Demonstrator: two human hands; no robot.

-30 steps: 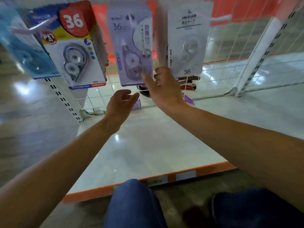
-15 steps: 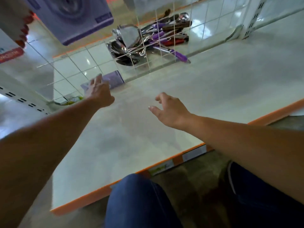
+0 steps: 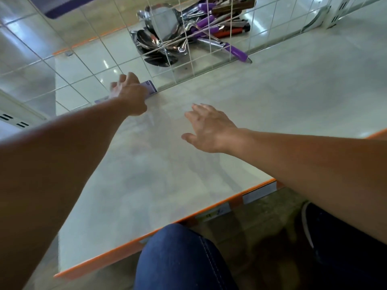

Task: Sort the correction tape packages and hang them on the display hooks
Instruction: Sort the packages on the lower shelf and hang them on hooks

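Your left hand [image 3: 129, 93] reaches to the back of the pale grey shelf board [image 3: 272, 105] and lies on top of a flat lavender correction tape package [image 3: 150, 90]. The package sits at the foot of the white wire grid panel [image 3: 189, 65], right where the grid meets the shelf. Only its right corner and a sliver of its left end show past your hand. Your fingers point towards the grid and are blurred, so you cannot tell whether they are curled round the card or only laid over it.

Your right hand [image 3: 209, 128] is over the middle of the shelf, well apart from the package. Its palm faces down, its fingers are straight and spread, and it holds nothing.

Behind the grid lies a heap of shiny steel spoons and ladles with purple handles [image 3: 167, 42]. One purple-handled utensil [image 3: 236, 52] ends at the base of the grid.

An orange strip [image 3: 117, 251] runs along the front edge of the shelf and carries small paper price labels [image 3: 211, 213]. Your knee in dark blue denim [image 3: 178, 260] is just below that edge. The corner of a purple hanging package [image 3: 60, 7] shows at the top left, too blurred to read.
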